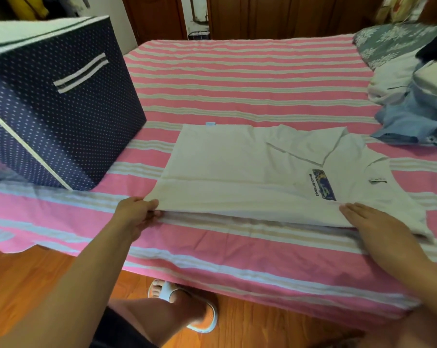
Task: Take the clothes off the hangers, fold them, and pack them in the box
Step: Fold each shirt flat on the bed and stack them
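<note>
The white shirt (pixel 240 172), spread on the striped bed (pixel 237 79) right of the dotted box (pixel 61 109), is pinched at its near-left edge by the left hand (pixel 137 212), while its near-right edge is pressed by the flat, straight-fingered right hand (pixel 373 222), with bare sheet left beyond.

Both forearms are bare, with no sleeves, watch or rings showing on the left hand (pixel 134 217) or right hand (pixel 378 227). Dark shorts (pixel 117 330) cover the thigh; the foot wears a white open-toed slipper (pixel 184 305).

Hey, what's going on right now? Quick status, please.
Left hand pinches white shirt hem; right hand flat on its near edge. Shirt half-folded on bed. Box left, nothing blocking.
</note>
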